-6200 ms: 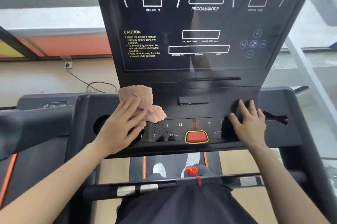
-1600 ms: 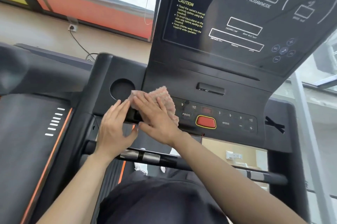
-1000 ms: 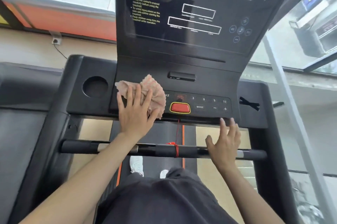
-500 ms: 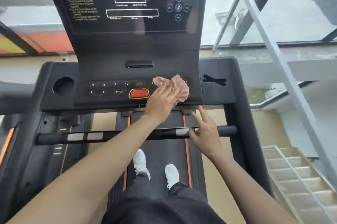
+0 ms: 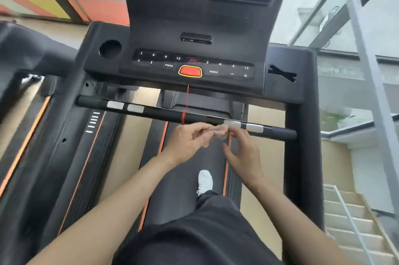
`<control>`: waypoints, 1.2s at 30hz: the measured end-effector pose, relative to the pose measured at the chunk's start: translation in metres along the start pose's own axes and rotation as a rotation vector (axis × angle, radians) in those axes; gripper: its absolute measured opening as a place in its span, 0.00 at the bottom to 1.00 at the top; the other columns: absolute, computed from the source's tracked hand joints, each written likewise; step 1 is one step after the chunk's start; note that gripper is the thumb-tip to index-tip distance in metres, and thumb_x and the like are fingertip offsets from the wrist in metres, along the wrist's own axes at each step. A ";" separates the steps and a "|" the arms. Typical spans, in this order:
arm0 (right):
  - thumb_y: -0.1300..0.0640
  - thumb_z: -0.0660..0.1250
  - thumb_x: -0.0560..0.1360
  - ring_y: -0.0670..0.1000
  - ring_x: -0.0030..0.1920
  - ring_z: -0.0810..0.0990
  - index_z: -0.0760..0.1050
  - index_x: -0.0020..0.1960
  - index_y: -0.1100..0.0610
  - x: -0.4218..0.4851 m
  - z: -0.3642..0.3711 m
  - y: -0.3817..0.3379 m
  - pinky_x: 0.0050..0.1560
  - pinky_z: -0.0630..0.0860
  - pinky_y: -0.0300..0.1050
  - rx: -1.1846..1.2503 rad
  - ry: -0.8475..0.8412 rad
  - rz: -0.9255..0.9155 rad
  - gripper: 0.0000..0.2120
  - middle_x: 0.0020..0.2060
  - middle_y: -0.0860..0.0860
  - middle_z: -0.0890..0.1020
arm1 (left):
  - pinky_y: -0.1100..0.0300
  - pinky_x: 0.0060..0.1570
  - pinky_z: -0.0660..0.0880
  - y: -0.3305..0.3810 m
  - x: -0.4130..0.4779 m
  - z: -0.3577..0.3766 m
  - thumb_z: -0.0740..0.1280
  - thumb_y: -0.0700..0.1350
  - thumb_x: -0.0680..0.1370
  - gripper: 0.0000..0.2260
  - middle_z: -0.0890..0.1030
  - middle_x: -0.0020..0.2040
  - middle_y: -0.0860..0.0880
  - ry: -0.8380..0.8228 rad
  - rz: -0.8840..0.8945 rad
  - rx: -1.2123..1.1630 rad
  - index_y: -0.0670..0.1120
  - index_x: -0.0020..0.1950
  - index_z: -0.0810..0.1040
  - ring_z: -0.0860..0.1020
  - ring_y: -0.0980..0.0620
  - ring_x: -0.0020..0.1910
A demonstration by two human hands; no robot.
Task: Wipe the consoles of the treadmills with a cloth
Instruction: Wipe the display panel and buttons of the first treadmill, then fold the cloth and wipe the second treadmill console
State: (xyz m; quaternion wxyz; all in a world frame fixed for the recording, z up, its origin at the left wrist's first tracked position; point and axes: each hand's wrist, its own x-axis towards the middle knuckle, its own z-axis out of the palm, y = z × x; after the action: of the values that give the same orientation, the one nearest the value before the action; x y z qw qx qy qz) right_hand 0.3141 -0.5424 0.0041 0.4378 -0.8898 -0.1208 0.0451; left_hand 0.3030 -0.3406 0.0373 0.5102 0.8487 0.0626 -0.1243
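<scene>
The black treadmill console [image 5: 195, 25] rises ahead of me, with its button strip [image 5: 228, 66] and red stop button [image 5: 190, 71] uncovered. Both hands are down below the crossbar [image 5: 155, 111], off the console. My left hand [image 5: 187, 142] pinches a small bunched pink cloth [image 5: 219, 132] at its fingertips. My right hand [image 5: 245, 153] meets the cloth's right end with curled fingers and its thumb held apart. Blur hides whether the right hand grips the cloth.
A red safety cord [image 5: 186, 100] hangs from the console to the crossbar. A round cup holder [image 5: 110, 48] sits at the console's left. Another treadmill [image 5: 32, 55] stands to the left. Stairs [image 5: 349, 221] and a glass railing [image 5: 362, 48] lie to the right. My white shoe [image 5: 205, 181] is on the belt.
My left hand lifted the cloth off the right side of the button strip and drew it down below the crossbar. My right hand left the crossbar and came to the cloth.
</scene>
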 end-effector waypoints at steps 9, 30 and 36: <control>0.63 0.74 0.75 0.45 0.52 0.80 0.80 0.64 0.54 -0.080 0.092 -0.094 0.54 0.77 0.39 0.029 -0.396 -0.519 0.19 0.54 0.47 0.79 | 0.70 0.44 0.74 -0.064 -0.225 -0.037 0.68 0.41 0.82 0.10 0.85 0.42 0.44 0.251 -0.165 -0.402 0.54 0.59 0.83 0.81 0.57 0.39; 0.63 0.75 0.74 0.43 0.43 0.80 0.84 0.43 0.56 -0.430 0.327 -0.318 0.46 0.75 0.32 -0.093 -1.385 -0.700 0.03 0.38 0.42 0.83 | 0.61 0.50 0.78 -0.220 -0.681 0.034 0.76 0.59 0.69 0.15 0.83 0.48 0.57 1.317 -0.520 -0.520 0.54 0.51 0.80 0.82 0.53 0.50; 0.62 0.74 0.75 0.43 0.37 0.79 0.83 0.38 0.49 -0.446 0.391 -0.345 0.43 0.76 0.36 -0.163 -1.528 -0.609 0.10 0.36 0.46 0.85 | 0.56 0.49 0.80 -0.255 -0.695 0.034 0.71 0.54 0.77 0.04 0.86 0.44 0.59 1.534 -0.627 -0.702 0.56 0.49 0.83 0.84 0.56 0.46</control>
State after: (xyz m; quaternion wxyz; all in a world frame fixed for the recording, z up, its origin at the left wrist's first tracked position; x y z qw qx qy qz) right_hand -0.2505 -0.1532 0.0261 0.1619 -0.5711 -0.6239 0.5083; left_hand -0.4297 -0.2360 -0.0043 0.5006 0.4377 0.6491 0.3693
